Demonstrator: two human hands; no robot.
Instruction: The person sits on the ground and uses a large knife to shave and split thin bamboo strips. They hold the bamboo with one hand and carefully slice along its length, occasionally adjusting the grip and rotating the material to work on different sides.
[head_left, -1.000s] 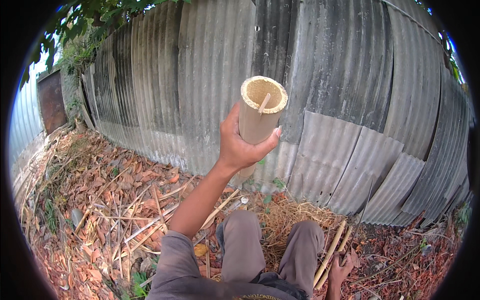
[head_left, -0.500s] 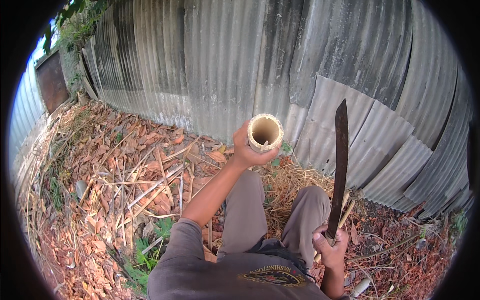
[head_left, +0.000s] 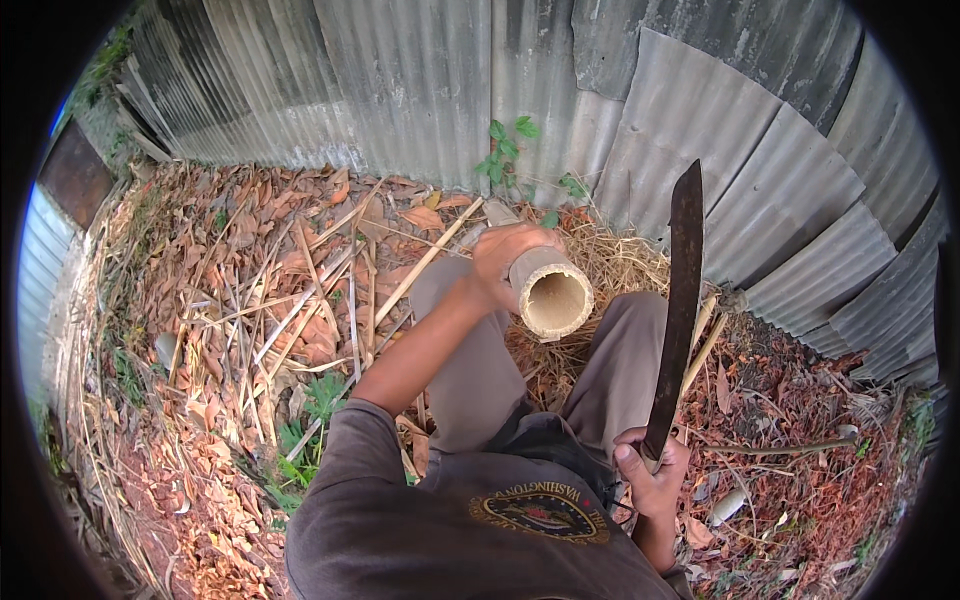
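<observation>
My left hand (head_left: 505, 258) wraps round a pale bamboo tube (head_left: 535, 278) above the gap between my knees. Its hollow, rough-cut end faces up and toward me, while the rest tilts away behind the hand. At the right, my right hand (head_left: 655, 472) is closed round the handle of a machete (head_left: 680, 290), most of that handle hidden by the fingers. The long dark blade stands upright beside my right knee, its tip pointing at the wall. Blade and bamboo are apart.
A corrugated metal wall (head_left: 420, 100) stands close in front. Dry leaves and split stalks (head_left: 310, 300) cover the ground at the left. Straw (head_left: 625, 255) lies beyond my knees, near a small green plant (head_left: 500, 155). A pale cylindrical piece (head_left: 727, 507) lies at the right.
The bamboo tube has tipped, its open end swinging down toward me, and my left hand has turned with it. My right hand still holds the machete upright. The view has dipped lower.
</observation>
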